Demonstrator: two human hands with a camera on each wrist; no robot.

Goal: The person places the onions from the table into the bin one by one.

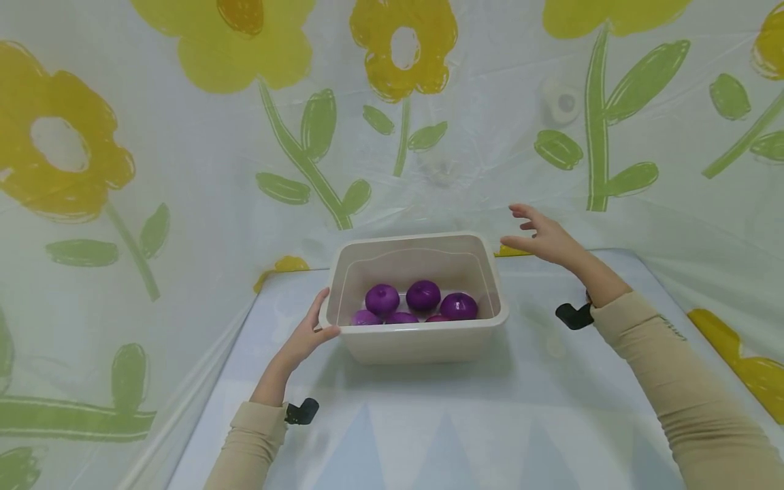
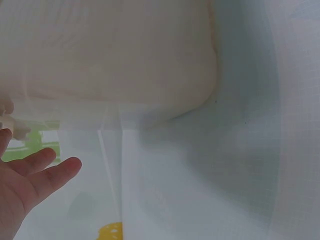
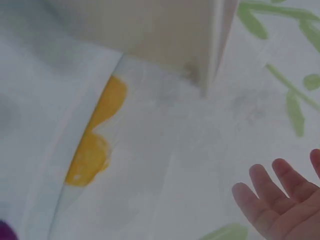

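A cream plastic bin (image 1: 422,344) stands toward the far side of the table with several shiny, round purple onions (image 1: 423,295) inside. The front wall partly covers the nearer ones. At the bin's left front corner is my left hand (image 1: 304,335), thumb by the front rim and fingers reaching along the left side. Spread, straight fingers (image 2: 52,180) show below the bin in the left wrist view. My right hand (image 1: 548,238) is raised in the air beyond the bin's right rear corner, apart from it. Its fingers are extended, with nothing in them.
The table (image 1: 404,422) has a pale cloth with blue triangles. Behind and beside it hangs a whitish sheet (image 1: 478,136) printed with yellow flowers and green stems. A bit of something purple (image 3: 6,232) shows at the lower left of the right wrist view.
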